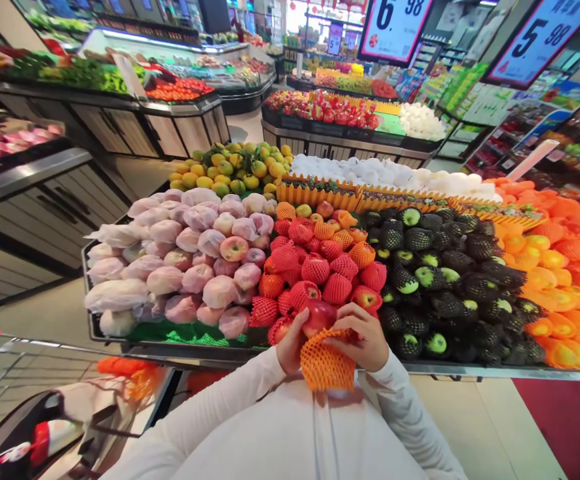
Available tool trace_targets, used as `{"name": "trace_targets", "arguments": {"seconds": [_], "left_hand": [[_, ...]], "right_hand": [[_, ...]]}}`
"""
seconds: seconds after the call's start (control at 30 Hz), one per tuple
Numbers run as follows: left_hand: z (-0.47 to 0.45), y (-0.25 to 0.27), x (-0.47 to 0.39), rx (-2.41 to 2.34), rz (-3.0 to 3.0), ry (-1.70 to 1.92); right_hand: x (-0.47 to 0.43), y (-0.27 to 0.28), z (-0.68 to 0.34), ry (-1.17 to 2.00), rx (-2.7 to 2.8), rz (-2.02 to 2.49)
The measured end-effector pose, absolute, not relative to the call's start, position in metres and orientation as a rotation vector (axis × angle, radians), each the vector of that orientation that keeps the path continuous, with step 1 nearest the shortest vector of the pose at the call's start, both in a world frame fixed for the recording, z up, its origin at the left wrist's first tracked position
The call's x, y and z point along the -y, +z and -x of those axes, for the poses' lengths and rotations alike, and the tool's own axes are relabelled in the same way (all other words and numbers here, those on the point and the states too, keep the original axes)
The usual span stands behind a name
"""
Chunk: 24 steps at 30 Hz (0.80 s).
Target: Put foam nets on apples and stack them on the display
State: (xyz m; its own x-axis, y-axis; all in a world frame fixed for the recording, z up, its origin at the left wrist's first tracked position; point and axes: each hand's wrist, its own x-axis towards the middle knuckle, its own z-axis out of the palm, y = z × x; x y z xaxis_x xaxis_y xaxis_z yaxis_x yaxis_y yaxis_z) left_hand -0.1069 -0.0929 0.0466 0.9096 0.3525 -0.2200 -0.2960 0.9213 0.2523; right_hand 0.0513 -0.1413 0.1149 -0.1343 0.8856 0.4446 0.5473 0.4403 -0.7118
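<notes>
A bare red apple [320, 316] is in my left hand [291, 343], whose fingers curl around its left side. My right hand [363, 337] pinches an orange foam net sleeve [327, 363] that hangs below the apple and touches its lower edge. Both hands are close together in front of my chest, just over the near edge of the fruit stand. Right behind them lie apples in red foam nets [315, 269], with a few orange-netted ones among them.
Pale wrapped fruit [190, 240] is heaped on the left, black-netted green fruit [435, 280] and oranges [560, 267] on the right. Yellow-green fruit [233, 167] lies behind. At lower left stands a shopping cart [35, 353] with bags. Price signs [395, 30] hang overhead.
</notes>
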Motion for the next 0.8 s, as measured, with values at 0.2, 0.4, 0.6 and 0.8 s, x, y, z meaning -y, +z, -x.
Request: {"name": "trace_targets", "arguments": {"seconds": [0.2,0.4,0.6,0.8], "left_hand": [[0.098,0.033,0.097,-0.323,-0.282,0.221],[0.079,0.036,0.095,-0.384,-0.493,0.339],[0.062,0.033,0.102,-0.349,-0.467,0.342],[0.047,0.017,0.115,-0.138,-0.272,0.376]], "right_hand": [[0.133,0.122,-0.08,0.821,1.739,1.069],[0.13,0.127,-0.095,1.009,1.712,1.035],[0.127,0.103,-0.114,1.169,1.443,1.083],[0.137,0.099,-0.144,1.449,1.179,0.895]]}}
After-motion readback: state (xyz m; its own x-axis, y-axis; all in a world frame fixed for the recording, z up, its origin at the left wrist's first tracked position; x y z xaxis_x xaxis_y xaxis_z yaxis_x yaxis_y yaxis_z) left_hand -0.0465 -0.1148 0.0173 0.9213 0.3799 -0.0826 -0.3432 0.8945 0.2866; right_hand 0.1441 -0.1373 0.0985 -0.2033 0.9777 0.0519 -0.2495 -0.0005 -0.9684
